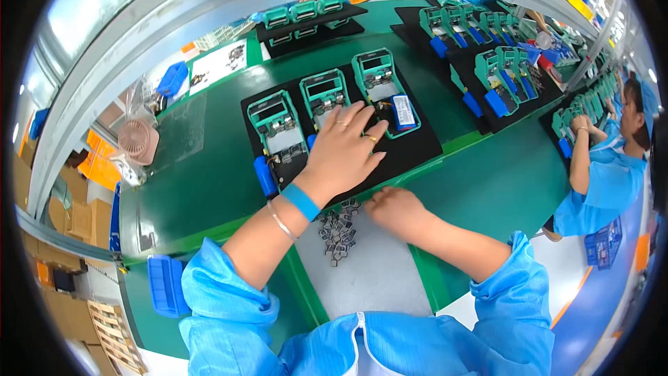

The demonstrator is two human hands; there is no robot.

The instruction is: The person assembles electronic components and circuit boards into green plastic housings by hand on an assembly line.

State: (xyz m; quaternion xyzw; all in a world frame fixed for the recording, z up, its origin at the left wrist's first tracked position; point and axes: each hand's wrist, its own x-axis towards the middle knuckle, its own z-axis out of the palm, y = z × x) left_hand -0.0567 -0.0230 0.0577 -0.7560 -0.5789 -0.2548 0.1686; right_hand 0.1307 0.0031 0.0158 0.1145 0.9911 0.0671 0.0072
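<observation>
Three green device housings stand in a row on a black mat (421, 145). My left hand (344, 153), fingers spread, lies over the lower part of the middle housing (323, 83) and hides much of it. The left housing (270, 108) has a blue battery pack (264, 176) at its lower edge. In the right housing (374, 63) lies another blue pack (403, 112) with a white label. My right hand (398, 210) is closed at the mat's near edge, beside a pile of small dark metallic parts (337, 237); its fingertips are curled from sight.
More green housings sit on black mats at the far right (497, 76) and on a rack at the back (303, 10). A pink fan (137, 141) and a blue bin (167, 285) are at left. A co-worker (605, 160) in blue works at right.
</observation>
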